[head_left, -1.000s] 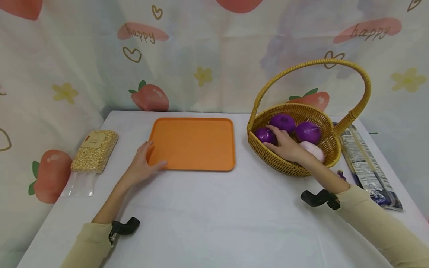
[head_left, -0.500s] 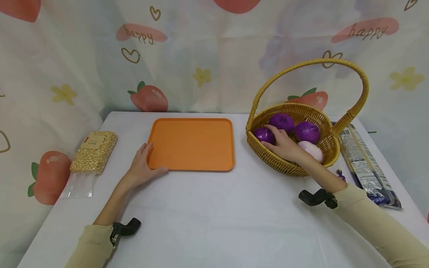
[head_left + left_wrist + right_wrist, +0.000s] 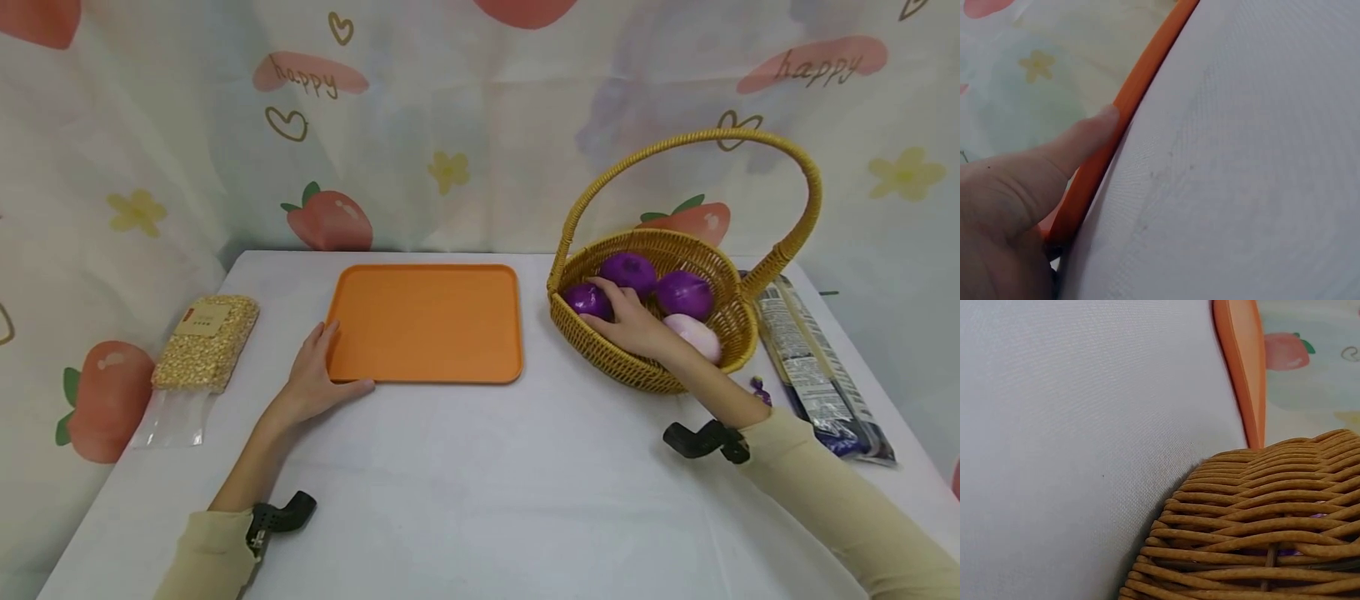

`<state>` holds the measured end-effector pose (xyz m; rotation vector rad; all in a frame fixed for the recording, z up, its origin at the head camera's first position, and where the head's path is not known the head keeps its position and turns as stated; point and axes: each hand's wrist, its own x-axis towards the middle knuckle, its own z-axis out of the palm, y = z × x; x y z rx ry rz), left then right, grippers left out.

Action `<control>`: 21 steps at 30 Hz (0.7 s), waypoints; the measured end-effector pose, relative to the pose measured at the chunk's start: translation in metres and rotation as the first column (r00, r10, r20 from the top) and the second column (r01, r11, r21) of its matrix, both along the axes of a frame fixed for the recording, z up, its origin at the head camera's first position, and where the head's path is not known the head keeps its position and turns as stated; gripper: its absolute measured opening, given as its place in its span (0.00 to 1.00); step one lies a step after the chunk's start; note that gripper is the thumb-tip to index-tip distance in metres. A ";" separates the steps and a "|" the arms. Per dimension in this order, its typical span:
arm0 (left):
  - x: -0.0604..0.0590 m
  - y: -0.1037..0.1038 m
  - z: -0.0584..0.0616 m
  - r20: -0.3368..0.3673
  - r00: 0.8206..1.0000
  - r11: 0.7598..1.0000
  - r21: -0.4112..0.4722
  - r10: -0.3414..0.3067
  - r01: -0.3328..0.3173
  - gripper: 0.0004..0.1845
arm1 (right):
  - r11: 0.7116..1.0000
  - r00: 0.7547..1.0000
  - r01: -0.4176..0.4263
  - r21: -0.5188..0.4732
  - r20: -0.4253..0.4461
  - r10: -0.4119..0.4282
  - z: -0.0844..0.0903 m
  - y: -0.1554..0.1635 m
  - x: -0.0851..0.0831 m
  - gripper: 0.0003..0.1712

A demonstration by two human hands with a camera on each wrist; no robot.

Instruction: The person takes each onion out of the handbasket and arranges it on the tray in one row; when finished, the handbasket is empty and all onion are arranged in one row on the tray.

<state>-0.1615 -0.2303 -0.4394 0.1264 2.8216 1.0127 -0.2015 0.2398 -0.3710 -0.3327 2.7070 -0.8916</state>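
Note:
An orange tray (image 3: pixel 427 325) lies flat on the white tabletop. My left hand (image 3: pixel 315 379) is at its front left corner, fingers along the left edge and thumb stretched along the front edge. In the left wrist view, the thumb (image 3: pixel 1082 137) touches the tray's rim (image 3: pixel 1138 78). My right hand (image 3: pixel 626 321) reaches into a wicker basket (image 3: pixel 637 371), fingers and thumb around a purple onion (image 3: pixel 587 300). Two more purple onions (image 3: pixel 628 273) (image 3: pixel 684 294) and a pale pink roundish thing (image 3: pixel 693 335) lie beside it. The right wrist view shows basket weave (image 3: pixel 1260 531), with the hand hidden.
The basket's tall handle (image 3: pixel 813 196) arches above the right hand. A flat printed packet (image 3: pixel 821 367) and a small purple wrapped piece (image 3: pixel 760 389) lie right of the basket. A bag of yellow kernels (image 3: pixel 206 342) lies at the left. A patterned curtain (image 3: pixel 450 108) hangs behind.
My left hand has closed in on the tray's corner, its thumb coming down along the front edge. The right hand stays at the same onion. The head view has shifted slightly.

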 end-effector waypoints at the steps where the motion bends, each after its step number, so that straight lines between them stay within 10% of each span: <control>1: 0.000 0.000 0.000 0.003 1.000 1.000 0.000 0.001 -0.001 0.62 | 1.000 1.000 0.000 -0.006 0.005 0.000 0.000 0.000 -0.001 0.40; 21: 0.000 -0.002 -0.003 0.001 1.000 1.000 0.002 0.011 -0.011 0.63 | 0.997 0.998 0.042 -0.061 0.057 -0.038 0.002 0.002 -0.002 0.41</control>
